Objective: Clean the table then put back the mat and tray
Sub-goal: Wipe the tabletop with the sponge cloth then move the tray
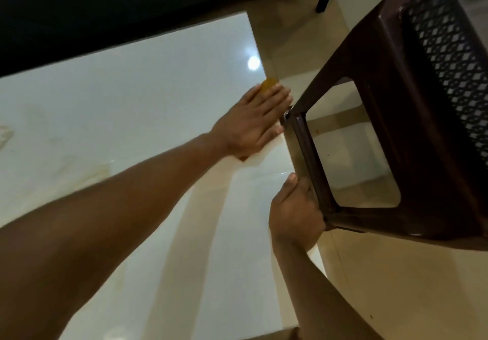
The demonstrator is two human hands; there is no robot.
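Table (132, 128): glossy white top, faint smears at its left. Left hand (250, 123): fingers straight, pressing yellow cloth (268, 86) flat near the right edge; right hand (294, 215): curled around brown chair (396, 128) arm. Advice: keep pressure even, wipe back across the smears; mat and tray not in view

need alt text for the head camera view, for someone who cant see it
A person's left hand presses a yellow cloth flat near the edge of a glossy white table, fingers straight. Their right hand grips the armrest of a dark brown plastic chair beside the table.
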